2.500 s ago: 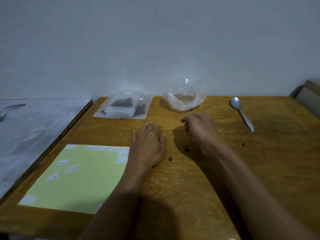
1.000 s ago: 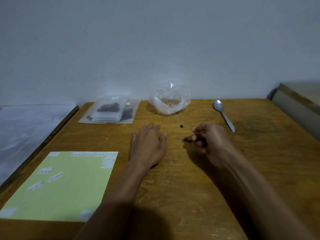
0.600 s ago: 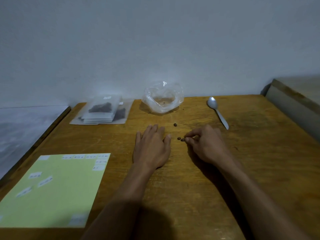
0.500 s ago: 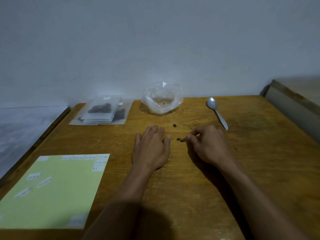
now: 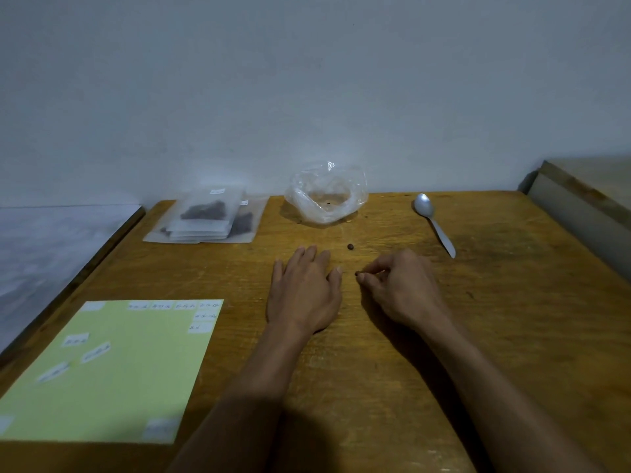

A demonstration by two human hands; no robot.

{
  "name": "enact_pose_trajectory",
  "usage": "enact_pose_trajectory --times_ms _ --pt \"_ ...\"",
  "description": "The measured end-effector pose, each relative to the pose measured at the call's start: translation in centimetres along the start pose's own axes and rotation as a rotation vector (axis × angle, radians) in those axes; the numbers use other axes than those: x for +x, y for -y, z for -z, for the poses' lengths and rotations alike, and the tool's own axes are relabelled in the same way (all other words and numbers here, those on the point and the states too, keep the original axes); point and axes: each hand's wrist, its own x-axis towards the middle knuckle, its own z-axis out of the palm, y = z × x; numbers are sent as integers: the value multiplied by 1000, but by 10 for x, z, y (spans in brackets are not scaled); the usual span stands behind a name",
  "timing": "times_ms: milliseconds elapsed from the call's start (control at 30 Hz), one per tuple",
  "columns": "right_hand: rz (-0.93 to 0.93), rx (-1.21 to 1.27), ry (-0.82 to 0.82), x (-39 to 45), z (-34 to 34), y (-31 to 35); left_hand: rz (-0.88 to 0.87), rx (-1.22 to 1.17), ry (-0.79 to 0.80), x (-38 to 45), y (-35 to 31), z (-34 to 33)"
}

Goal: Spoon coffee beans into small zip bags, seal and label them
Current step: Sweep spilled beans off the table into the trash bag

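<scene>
You are looking at a wooden table [image 5: 512,336] standing against a pale wall [image 5: 307,80], a grey surface [image 5: 41,247] lying leftward, a beige ledge [image 5: 587,199] sitting rightward.

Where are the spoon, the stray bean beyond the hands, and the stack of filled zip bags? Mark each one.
spoon [image 5: 423,205], head view, on its bowl.
stray bean [image 5: 350,247], head view, on its middle.
filled zip bags [image 5: 205,213], head view, on the top bag's dark beans.

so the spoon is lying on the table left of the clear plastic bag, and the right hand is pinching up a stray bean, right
Not quite. The spoon lies on the table to the right of the clear plastic bag, not left; the head view shows it. The rest holds: the right hand is pinching a stray coffee bean at its fingertips.
</scene>
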Motion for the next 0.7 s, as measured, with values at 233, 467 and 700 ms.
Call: enact_pose_trajectory --times_ms 233,467,700 --pt "-330 631 59 4 11 4 -5 -3 0 0 1 0" --pt "-103 210 56 9 4 11 -2 -4 -4 0 2 0" --pt "23 -59 -10 10 -10 6 -7 -11 -3 0 2 -1"
